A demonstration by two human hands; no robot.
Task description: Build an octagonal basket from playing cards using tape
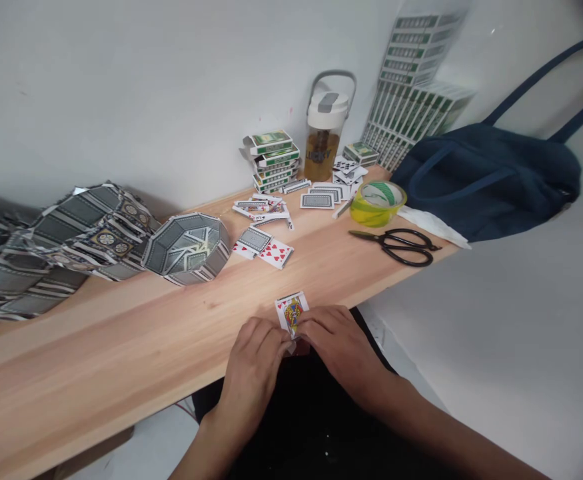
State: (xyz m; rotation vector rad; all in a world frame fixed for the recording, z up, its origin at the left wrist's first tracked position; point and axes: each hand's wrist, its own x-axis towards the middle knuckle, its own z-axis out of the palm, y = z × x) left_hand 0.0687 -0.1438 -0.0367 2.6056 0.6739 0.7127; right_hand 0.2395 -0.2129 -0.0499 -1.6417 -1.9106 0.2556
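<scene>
At the front edge of the wooden table (136, 340), a face-up playing card (291, 311) with a court figure and red hearts lies between my hands. My left hand (257, 357) pinches its near left corner, fingers closed. From the other side my right hand (338, 347) grips the card's near right part with bent fingers, which hide some of it. Beyond them are a loose ten-like hearts card (275, 253) and a face-down card (252, 241). A pile of cards (261, 208) lies farther back.
Folded-card bowls (186, 250) and larger card structures (91, 230) stand left. Behind are stacked card boxes (274, 160), a drink bottle (324, 137) and face-down cards (317, 200). Rightward lie yellow tape (377, 212), black scissors (396, 245) and a blue bag (491, 180).
</scene>
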